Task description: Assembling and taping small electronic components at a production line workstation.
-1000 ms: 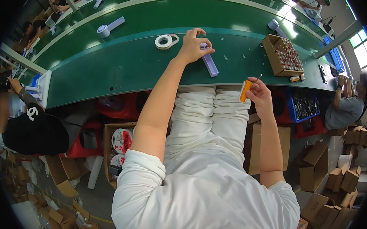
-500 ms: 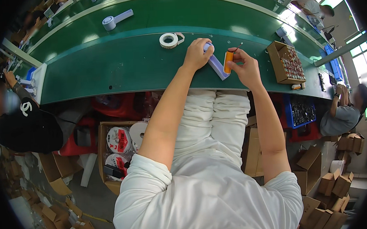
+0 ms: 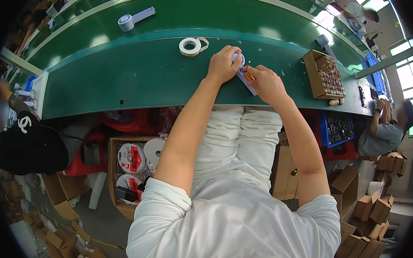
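Observation:
On the green bench (image 3: 166, 84), my left hand (image 3: 223, 65) is closed round the round head of a lavender handheld-fan housing (image 3: 246, 83), whose long handle points toward me. My right hand (image 3: 268, 84) pinches an orange cylindrical battery (image 3: 249, 75) against the handle, just below the head. Only part of the battery shows between the fingers, and I cannot tell how far it sits inside the housing. A roll of white tape (image 3: 182, 47) with a loose end lies just beyond my left hand.
At right stands a cardboard box (image 3: 314, 77) of small silvery-red parts. Beyond, a green conveyor (image 3: 199, 16) carries a lavender fan (image 3: 126, 23). Co-workers sit left and right. Below the bench are a box of reels (image 3: 132, 158) and a blue crate (image 3: 338, 130).
My right hand has moved left and brought the battery from beside the housing down onto its handle. My left hand still holds the head, shifted slightly.

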Demonstrator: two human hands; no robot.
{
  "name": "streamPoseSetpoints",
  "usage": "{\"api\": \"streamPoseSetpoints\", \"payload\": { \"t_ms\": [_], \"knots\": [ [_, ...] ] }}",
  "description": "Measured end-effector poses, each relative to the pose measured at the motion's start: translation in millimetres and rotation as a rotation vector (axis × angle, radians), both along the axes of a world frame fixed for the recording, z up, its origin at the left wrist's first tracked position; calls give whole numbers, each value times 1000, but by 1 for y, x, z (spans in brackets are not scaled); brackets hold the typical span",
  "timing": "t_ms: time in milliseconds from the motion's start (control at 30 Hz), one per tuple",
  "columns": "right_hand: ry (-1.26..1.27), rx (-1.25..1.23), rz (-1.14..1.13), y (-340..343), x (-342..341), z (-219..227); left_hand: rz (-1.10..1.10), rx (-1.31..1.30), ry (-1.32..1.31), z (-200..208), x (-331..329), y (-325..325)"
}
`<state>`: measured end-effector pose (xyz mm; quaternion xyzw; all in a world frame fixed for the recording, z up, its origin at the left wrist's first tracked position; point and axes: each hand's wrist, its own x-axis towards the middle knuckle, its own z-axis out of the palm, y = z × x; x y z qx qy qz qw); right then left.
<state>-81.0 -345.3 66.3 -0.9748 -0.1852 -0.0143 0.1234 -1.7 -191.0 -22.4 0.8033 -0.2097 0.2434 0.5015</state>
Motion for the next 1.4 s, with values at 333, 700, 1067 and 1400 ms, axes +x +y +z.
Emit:
{"api": "streamPoseSetpoints", "payload": {
  "t_ms": [333, 700, 1067, 1400],
  "knots": [
    [206, -102, 134, -10, 30, -4, 4, -8, 51, 3, -6, 0],
    [211, 856, -447, -7, 5, -58, 38, -9, 95, 6, -9, -10],
    [179, 890, -265, -48, 17, -54, -189, 190, 265, 45, -19, 16],
    [-174, 689, -513, -105, 13, -77, 138, 444, 33, 90, 90, 38]
  ]
}}
